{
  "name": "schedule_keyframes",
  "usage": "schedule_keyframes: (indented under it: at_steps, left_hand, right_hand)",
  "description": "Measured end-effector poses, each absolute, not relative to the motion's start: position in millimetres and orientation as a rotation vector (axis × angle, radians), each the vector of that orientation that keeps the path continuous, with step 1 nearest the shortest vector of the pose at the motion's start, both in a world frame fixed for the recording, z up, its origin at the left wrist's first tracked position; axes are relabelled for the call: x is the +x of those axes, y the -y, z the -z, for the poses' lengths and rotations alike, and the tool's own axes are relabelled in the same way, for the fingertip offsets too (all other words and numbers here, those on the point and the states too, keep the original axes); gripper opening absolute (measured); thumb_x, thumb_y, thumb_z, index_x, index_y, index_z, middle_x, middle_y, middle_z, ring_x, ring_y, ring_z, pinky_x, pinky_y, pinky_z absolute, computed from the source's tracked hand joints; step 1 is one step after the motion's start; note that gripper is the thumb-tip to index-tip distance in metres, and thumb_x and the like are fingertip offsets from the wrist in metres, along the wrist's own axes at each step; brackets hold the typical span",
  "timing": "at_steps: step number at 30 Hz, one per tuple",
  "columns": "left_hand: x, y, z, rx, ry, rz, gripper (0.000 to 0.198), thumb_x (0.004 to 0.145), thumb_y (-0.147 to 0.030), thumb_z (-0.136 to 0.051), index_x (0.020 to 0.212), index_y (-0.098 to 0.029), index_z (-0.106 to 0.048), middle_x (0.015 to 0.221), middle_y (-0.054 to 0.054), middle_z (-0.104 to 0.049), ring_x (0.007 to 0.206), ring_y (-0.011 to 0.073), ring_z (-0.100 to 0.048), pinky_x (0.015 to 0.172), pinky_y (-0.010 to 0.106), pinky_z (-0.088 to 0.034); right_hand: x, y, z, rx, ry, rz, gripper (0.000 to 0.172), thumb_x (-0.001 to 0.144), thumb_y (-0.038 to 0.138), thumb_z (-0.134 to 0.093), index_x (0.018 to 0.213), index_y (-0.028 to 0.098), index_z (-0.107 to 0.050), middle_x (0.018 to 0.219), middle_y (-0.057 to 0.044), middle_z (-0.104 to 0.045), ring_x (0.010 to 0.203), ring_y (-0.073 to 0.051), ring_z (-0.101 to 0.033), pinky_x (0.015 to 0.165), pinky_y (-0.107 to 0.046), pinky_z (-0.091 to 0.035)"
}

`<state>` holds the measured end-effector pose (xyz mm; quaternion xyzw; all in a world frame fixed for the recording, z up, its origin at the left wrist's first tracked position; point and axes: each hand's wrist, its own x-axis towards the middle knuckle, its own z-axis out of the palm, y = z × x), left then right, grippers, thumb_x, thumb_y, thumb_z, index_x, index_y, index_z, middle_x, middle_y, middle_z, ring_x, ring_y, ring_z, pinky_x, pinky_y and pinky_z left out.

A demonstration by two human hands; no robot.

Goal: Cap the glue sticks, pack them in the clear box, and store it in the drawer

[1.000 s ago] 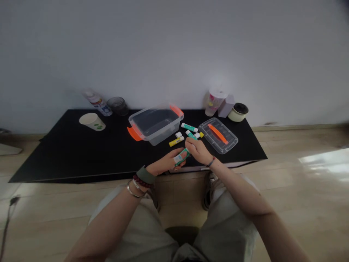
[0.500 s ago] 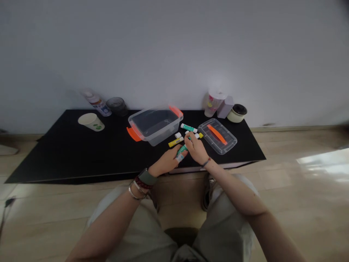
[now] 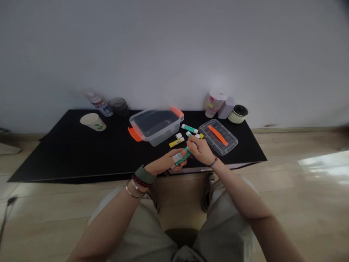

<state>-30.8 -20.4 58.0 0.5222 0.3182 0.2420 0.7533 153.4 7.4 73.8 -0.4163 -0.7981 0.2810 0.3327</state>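
Observation:
Both my hands hold one green and white glue stick [image 3: 182, 157] over the front edge of the low black table [image 3: 81, 153]. My left hand [image 3: 166, 164] grips its lower body. My right hand [image 3: 201, 148] is closed round its upper end. Just beyond my hands lie more sticks: a yellow one [image 3: 176, 142], a green one [image 3: 190, 128] and a few partly hidden behind my right hand. A clear storage box [image 3: 155, 124] with orange latches stands open behind them, with nothing in it. Its clear lid [image 3: 218, 136] with an orange handle lies to the right.
A paper cup [image 3: 93, 121], a spray bottle [image 3: 97, 102] and a dark jar [image 3: 118, 106] stand at the table's back left. A plastic cup [image 3: 214, 102], a small white box [image 3: 226, 107] and a cream bowl [image 3: 237, 113] stand at the back right. Wooden floor surrounds the table.
My hands have drawn slightly back toward me with the green glue stick still between them. The stick now lies flatter. Nothing on the table has moved.

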Motion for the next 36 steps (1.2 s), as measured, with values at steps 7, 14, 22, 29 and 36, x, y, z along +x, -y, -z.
schedule_keyframes:
  at_steps: [7,14,22,29,36]
  left_hand:
    - [-26,19,-44,1.436,-1.133,-0.699,0.033,0.084,-0.052,-0.066,0.094,-0.021,-0.057,0.063,-0.002,-0.05,0.048,0.0102,-0.043,0.045,0.022,-0.029]
    - [-35,22,-59,1.031,-0.544,-0.35,0.052,0.088,-0.069,-0.048,0.098,-0.018,-0.05,0.065,-0.005,-0.045,0.045,0.0053,-0.035,0.041,0.018,-0.029]
    - [-32,21,-52,1.674,-1.053,-0.365,0.044,0.092,-0.061,-0.046,0.1,-0.019,-0.05,0.066,-0.003,-0.05,0.052,0.011,-0.045,0.05,0.024,-0.035]
    - [-34,24,-58,1.419,-0.817,-0.397,0.05,0.094,-0.064,-0.038,0.113,-0.018,-0.048,0.071,-0.003,-0.047,0.053,0.0093,-0.042,0.05,0.023,-0.037]
    - [-34,28,-65,1.41,-0.745,-0.423,0.054,0.093,-0.066,-0.036,0.114,-0.018,-0.047,0.072,-0.003,-0.047,0.054,0.0089,-0.042,0.05,0.022,-0.039]
  right_hand:
    - [148,-14,-62,-1.456,2.172,-0.656,0.027,0.098,0.035,-0.04,0.079,0.021,-0.055,0.069,0.0,-0.057,0.064,-0.014,-0.053,0.061,-0.024,-0.033]
    - [157,-2,-78,-0.919,2.252,-0.739,0.027,0.096,0.038,-0.042,0.082,0.02,-0.054,0.07,-0.001,-0.06,0.062,-0.013,-0.052,0.063,-0.023,-0.037]
    - [141,-1,-65,-1.586,2.27,-0.583,0.026,0.098,0.029,-0.037,0.091,0.023,-0.062,0.079,-0.002,-0.066,0.068,-0.016,-0.058,0.061,-0.025,-0.033]
    - [151,-5,-70,-1.251,2.275,-0.792,0.027,0.099,0.041,-0.042,0.091,0.02,-0.058,0.076,0.0,-0.065,0.066,-0.013,-0.057,0.064,-0.023,-0.036]
    - [152,-1,-80,-1.211,2.36,-0.603,0.031,0.099,0.033,-0.037,0.081,0.019,-0.058,0.067,0.0,-0.059,0.06,-0.012,-0.049,0.062,-0.024,-0.032]
